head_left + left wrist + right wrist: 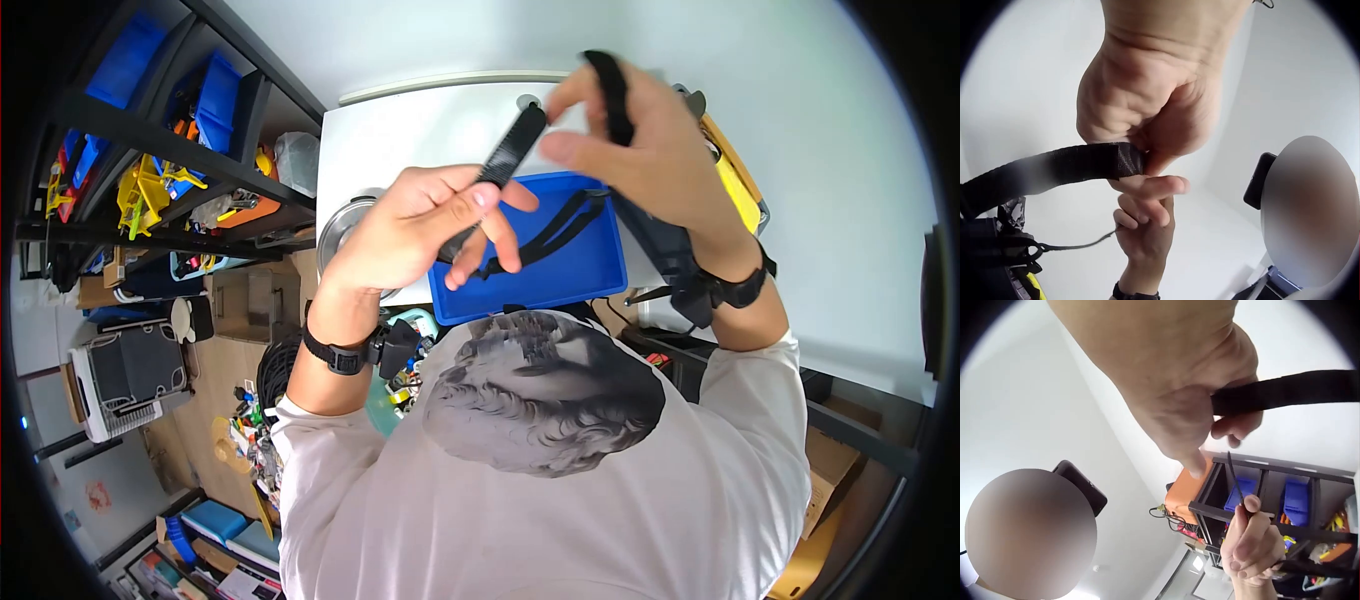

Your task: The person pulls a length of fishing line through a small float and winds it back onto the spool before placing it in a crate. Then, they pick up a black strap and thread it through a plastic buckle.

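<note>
A black webbing strap (515, 145) slants up from my left hand (415, 225), pinched between thumb and fingers. My right hand (655, 150), blurred in the head view, is raised close to the strap's upper end. Another black strap part (611, 95) runs across its fingers. In the right wrist view, the right hand (1204, 406) has curled fingers around a strap (1291, 392), while the left hand (1250, 550) pinches a thin strap edge-on. Below both hands lies a blue tray (540, 305), with a black strap length (555, 235) hanging over it.
The tray stands on a white table (385, 130) against a wall. A round metal vessel (343, 235) sits left of it. On the right are black gear (650, 240) and a yellow item (738, 190). Shelves with blue bins (215, 105) line the left side.
</note>
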Tool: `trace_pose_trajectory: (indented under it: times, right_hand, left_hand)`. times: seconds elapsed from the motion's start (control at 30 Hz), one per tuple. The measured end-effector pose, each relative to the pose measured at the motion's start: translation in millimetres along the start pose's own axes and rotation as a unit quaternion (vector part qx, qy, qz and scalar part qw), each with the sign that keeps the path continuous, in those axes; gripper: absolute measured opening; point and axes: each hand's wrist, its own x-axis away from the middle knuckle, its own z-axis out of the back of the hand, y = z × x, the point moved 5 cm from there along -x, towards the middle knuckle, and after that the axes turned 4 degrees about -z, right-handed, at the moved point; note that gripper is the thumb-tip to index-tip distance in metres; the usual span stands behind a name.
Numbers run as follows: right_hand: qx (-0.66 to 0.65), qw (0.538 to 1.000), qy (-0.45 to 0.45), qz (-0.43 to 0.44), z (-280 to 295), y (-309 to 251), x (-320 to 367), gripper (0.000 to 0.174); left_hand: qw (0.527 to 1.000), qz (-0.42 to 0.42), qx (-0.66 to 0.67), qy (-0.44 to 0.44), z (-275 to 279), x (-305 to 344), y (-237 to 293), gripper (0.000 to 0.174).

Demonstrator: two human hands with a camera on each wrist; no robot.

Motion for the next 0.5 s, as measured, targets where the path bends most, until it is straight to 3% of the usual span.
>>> trace_pose_trajectory:
  times: [0.13,0.23,0.27,0.33,0.47,0.5]
  right_hand:
    - [-0.049,0.997,-0.017,0.057,-18,19,-5,0.038]
    - [-0.118,0.992,0.045,-0.009,-7,34,-5,0.037]
    - [-0.118,0.992,0.043,-0.01,-5,36,-5,0.037]
    - [-0.163,0.979,0.106,-0.059,8,45,-2,0.036]
    - [-0.187,0.963,0.186,-0.06,31,68,-5,0.035]
    - [-0.169,0.964,0.194,-0.063,35,77,-5,0.034]
  left_hand:
    - [0.999,0.03,0.017,-0.028,-7,-1,-3,0.036]
    - [0.993,-0.061,-0.04,0.095,6,5,-22,0.036]
    - [0.993,-0.06,-0.038,0.098,9,7,-31,0.036]
    - [0.951,-0.068,-0.245,0.176,19,13,-42,0.034]
    - [0.984,-0.006,-0.051,0.173,28,30,-73,0.029]
    - [0.985,-0.033,-0.037,0.168,28,34,-74,0.025]
